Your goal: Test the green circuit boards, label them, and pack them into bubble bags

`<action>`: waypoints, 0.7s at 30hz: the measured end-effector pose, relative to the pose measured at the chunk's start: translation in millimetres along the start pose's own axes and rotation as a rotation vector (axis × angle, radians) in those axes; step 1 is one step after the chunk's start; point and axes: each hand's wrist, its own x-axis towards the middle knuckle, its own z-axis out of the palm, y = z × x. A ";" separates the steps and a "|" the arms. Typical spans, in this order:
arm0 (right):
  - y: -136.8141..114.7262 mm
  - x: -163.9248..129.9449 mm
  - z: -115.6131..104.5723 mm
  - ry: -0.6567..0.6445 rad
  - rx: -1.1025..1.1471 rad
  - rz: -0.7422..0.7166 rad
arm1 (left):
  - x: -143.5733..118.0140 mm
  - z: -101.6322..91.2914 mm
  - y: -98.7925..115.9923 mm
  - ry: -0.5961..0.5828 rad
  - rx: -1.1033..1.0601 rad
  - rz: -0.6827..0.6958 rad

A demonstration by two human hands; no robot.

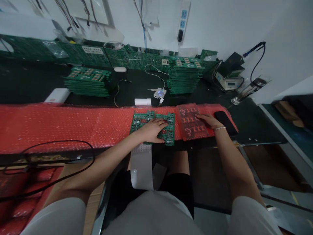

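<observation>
A green circuit board panel [137,125] with many small parts lies on a long sheet of red bubble wrap [68,127]. My left hand [153,130] rests over its right half, fingers apart, the palm hiding part of it. To the right, a second circuit board panel [192,122] shows through a layer of red bubble wrap. My right hand [209,121] touches the right side of that covered panel with fingers stretched to the left. A strip of clear tape or film [141,166] hangs below the table edge in front of me.
Stacks of green boards stand at the back left [88,81] and back right [184,76]. A black phone [225,123] lies beside my right hand. Behind are a small cabled device [159,93], a white cylinder [142,102] and a scale [230,81]. A black cable [91,151] loops over the left edge.
</observation>
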 end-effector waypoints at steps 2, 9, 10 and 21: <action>1.5 1.8 -1.4 -0.004 -0.017 -0.009 | -2.0 0.3 -0.8 0.025 0.001 -0.012; 0.1 -2.0 2.8 0.035 -0.140 -0.054 | 16.6 3.7 3.6 0.095 0.078 -0.066; -1.8 -3.1 3.9 0.034 -0.159 -0.056 | 18.6 3.8 3.7 0.091 0.085 -0.067; -56.2 -28.2 43.1 0.202 -0.913 -0.495 | 3.1 5.8 -1.8 0.089 0.076 -0.063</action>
